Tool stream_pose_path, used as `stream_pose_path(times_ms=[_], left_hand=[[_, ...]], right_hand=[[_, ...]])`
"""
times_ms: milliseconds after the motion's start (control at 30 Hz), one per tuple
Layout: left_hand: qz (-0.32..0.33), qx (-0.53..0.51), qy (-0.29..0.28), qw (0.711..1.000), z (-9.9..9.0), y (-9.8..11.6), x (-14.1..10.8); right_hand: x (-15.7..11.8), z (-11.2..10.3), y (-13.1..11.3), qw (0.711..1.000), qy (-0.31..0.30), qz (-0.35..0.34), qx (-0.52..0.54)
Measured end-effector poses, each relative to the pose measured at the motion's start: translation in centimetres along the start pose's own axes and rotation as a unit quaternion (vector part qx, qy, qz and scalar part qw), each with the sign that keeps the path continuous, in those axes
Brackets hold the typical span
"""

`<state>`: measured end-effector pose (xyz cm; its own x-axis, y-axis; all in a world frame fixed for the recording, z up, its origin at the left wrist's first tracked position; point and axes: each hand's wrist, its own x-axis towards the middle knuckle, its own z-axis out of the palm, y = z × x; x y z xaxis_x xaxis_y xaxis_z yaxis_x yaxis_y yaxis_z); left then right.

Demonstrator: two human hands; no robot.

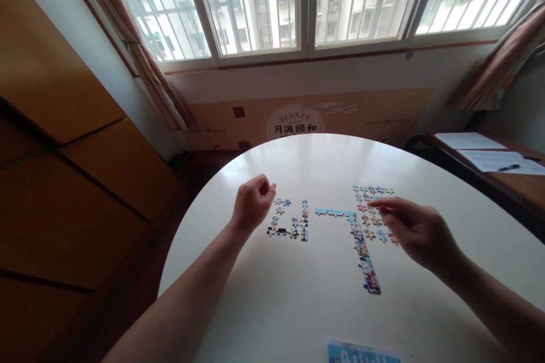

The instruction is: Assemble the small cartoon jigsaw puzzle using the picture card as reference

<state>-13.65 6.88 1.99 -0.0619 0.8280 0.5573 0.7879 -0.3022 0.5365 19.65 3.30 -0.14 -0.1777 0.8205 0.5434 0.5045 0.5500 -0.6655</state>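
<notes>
My left hand is raised beside the left group of puzzle pieces. Its fingers are curled closed, and whether something small is in them is hidden. Over the right group of loose jigsaw pieces reaches my right hand, its index finger stretched out and the thumb slightly apart below it. No piece shows between those fingers, and the hand covers part of the group. Between the two groups lies a joined puzzle border, a corner shape with a light-blue top strip and a longer side strip running toward me.
Everything lies on a round white table. A blue printed sheet or box is cut off at the near edge. To the right, papers and a dark pen lie on a brown desk. A printed cardboard panel stands below the window.
</notes>
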Motion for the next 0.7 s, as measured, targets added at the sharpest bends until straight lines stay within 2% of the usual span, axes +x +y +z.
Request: stream_pose_path(times_ms=[100,167,300,367,600,700], left_hand=[[-0.006,0.022,0.000,1.000,-0.3,-0.3,0.2],[-0.011,0.069,-0.027,0.997,-0.8,-0.4,0.3],[-0.032,0.172,-0.166,0.970,-2.2,-0.4,0.3],[-0.051,0.188,-0.204,0.959,-2.6,-0.4,0.2],[-0.042,0.174,-0.225,0.958,-2.4,-0.8,0.1],[-0.045,0.187,-0.217,0.957,-2.3,-1.1,0.2]], right_hand=[[0.0,0.2,0.3,1.000,-0.028,-0.005,-0.003],[0.0,0.3,0.4,0.999,-0.034,-0.008,-0.005],[-0.1,0.2,0.4,0.999,-0.031,-0.011,-0.006],[-0.1,0.1,0.4,0.999,-0.029,-0.014,-0.004],[0.1,0.2,0.6,1.000,-0.027,-0.013,0.000],[0.1,0.3,0.6,0.999,-0.030,-0.014,-0.004]])
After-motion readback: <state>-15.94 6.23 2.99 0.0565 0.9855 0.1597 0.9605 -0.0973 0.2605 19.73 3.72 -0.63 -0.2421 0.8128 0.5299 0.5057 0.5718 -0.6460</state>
